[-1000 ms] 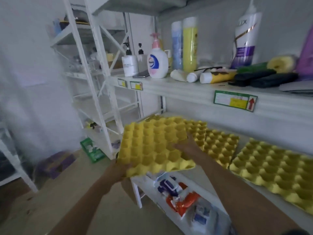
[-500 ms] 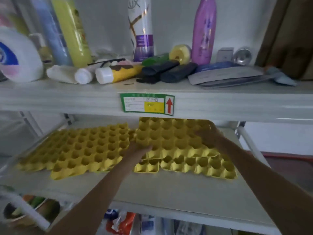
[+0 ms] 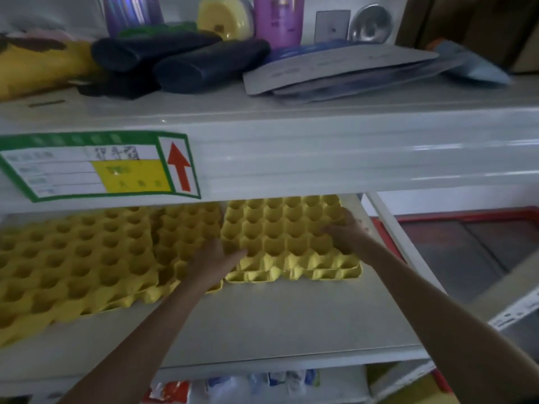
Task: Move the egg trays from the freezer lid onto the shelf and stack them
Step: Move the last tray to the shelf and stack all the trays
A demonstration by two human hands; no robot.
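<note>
A yellow egg tray (image 3: pixel 285 231) lies on top of another yellow tray (image 3: pixel 294 276) at the right of the white middle shelf (image 3: pixel 291 322). My left hand (image 3: pixel 214 259) grips the top tray's left edge, thumb on top. At the tray's right side my right hand (image 3: pixel 344 233) holds it with fingers curled over the cups. Two more yellow trays lie to the left, one in the middle (image 3: pixel 186 228) and one overlapping it at the far left (image 3: pixel 73 263). The red-framed freezer lid (image 3: pixel 481 246) shows past the shelf's right post.
The upper shelf (image 3: pixel 320 147) hangs low over the trays and carries dark tubes (image 3: pixel 204 65), a purple bottle (image 3: pixel 278 18), flat packets (image 3: pixel 344 68) and a green label (image 3: pixel 96 166). Packaged goods (image 3: pixel 262 383) fill the shelf below. A white upright post (image 3: pixel 390 225) stands right of the stack.
The tray I carried in from the left has come down onto the right-hand tray and now sits squarely on it. My view has moved closer to the shelf.
</note>
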